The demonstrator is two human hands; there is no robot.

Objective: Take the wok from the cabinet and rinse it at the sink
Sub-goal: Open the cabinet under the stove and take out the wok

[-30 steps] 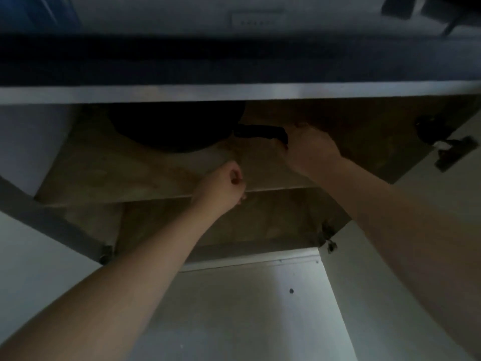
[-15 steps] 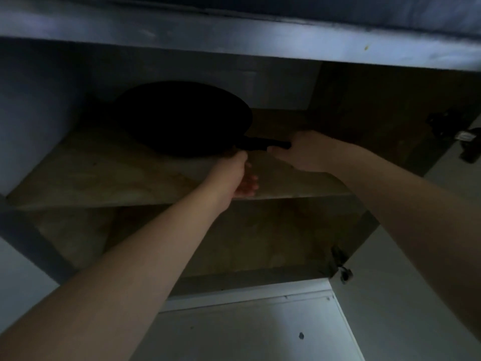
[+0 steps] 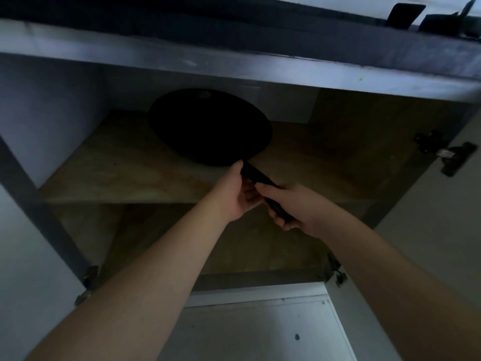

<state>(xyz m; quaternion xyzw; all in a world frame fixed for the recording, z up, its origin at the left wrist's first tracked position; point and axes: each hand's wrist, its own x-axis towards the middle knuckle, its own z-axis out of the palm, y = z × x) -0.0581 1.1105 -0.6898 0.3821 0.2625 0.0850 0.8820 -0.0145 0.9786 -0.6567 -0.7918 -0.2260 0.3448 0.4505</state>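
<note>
An open, dim kitchen cabinet with pale walls and grey framing fills the view beneath the dark edge of a bench, its two white doors swung wide; the right-hand white door carries a dark metal hinge with a small pale tag whose writing is too blurred to read. Inside, a worn, stained wooden shelf spans the cabinet, with a lower compartment below it. A round black wok sits on this shelf, left of centre, its long black handle reaching out past the shelf's front edge toward the camera. Two bare forearms rise from the bottom of the frame. The right hand is wrapped around the near end of the handle, fingers curled under it. The left hand, palm turned toward the handle, lies against its far part close to the wok's rim, its fingers hidden behind the handle. No brand or lettering can be made out on the wok.
</note>
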